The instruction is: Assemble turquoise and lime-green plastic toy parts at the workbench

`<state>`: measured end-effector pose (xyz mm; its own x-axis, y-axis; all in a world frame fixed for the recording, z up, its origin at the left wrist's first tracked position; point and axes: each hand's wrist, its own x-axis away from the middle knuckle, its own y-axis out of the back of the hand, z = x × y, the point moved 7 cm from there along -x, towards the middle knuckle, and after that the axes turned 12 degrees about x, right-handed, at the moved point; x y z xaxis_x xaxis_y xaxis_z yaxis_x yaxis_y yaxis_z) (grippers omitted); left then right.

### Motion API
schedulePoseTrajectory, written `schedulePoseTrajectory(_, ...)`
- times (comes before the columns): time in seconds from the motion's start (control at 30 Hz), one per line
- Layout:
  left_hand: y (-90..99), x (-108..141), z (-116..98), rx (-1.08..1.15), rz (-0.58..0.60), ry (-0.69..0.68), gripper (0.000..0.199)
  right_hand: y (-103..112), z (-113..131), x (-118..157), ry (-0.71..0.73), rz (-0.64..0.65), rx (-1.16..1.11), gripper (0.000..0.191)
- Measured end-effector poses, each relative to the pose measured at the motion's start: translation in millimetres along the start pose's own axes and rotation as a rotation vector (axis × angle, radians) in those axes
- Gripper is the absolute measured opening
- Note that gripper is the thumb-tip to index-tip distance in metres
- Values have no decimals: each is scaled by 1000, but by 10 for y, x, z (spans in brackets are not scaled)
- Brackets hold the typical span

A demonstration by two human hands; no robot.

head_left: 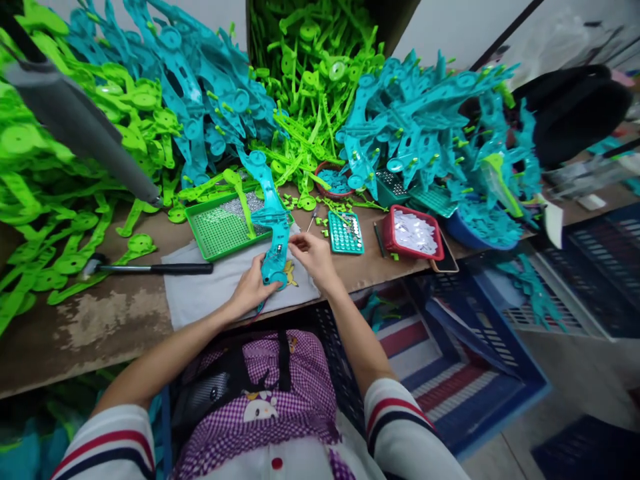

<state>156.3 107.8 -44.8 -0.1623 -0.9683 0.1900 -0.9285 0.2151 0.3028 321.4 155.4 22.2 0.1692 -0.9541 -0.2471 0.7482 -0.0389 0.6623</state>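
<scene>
a long, glossy turquoise plastic part (274, 217), flat and curvy-edged with a rounded far end, slants above a pale, wrinkled cloth (187, 287) and partly over a green perforated plastic tray (206, 230). the left hand (251, 287) grasps its near end, thumb across the top. the right hand (316, 259), fingers curled, meets its right edge; whether it pinches anything, i cannot tell.

A pale wall (440, 40) is rising behind the brown worktable (360, 273). The worktable is showing a worn, lighter patch (110, 313) near its front edge, at left. Grey floor (575, 373) is showing at lower right. Soft light is falling over the room; shadow is lying beneath the worktable.
</scene>
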Motion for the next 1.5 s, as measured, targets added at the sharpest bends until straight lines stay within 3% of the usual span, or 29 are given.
schedulePoseTrajectory(0.13,-7,1,-36,18,13,5,74,-256,148,42,168,-53,103,18)
schedulePoseTrajectory(0.47,-14,0,-31,21,13,1,72,-329,156,184,425,-129,406,24)
schedulePoseTrajectory(0.67,-17,-12,27,12,9,16,74,-388,146,124,468,49,411,28)
schedulePoseTrajectory(0.87,-16,-8,15,25,10,12,72,-439,37,150,278,89,282,36)
schedulePoseTrajectory(0.97,-16,-3,-5,34,12,14,70,-470,-10,300,165,38,237,44)
schedulePoseTrajectory(1.1,-4,10,-23,53,13,2,70,-392,-41,420,-9,-103,125,38)
schedulePoseTrajectory(1.2,-18,29,-33,103,41,-40,73,-317,-120,293,-251,-246,-41,49)
schedulePoseTrajectory(1.33,-30,51,-73,174,86,-132,77,-482,-140,-20,-445,-180,-393,54)
schedulePoseTrajectory(1.4,-28,63,-132,242,143,-190,82,-504,-143,-47,-516,-185,-540,46)
schedulePoseTrajectory(1.5,-106,108,-224,376,386,-180,96,-355,-153,99,-583,-306,-637,39)
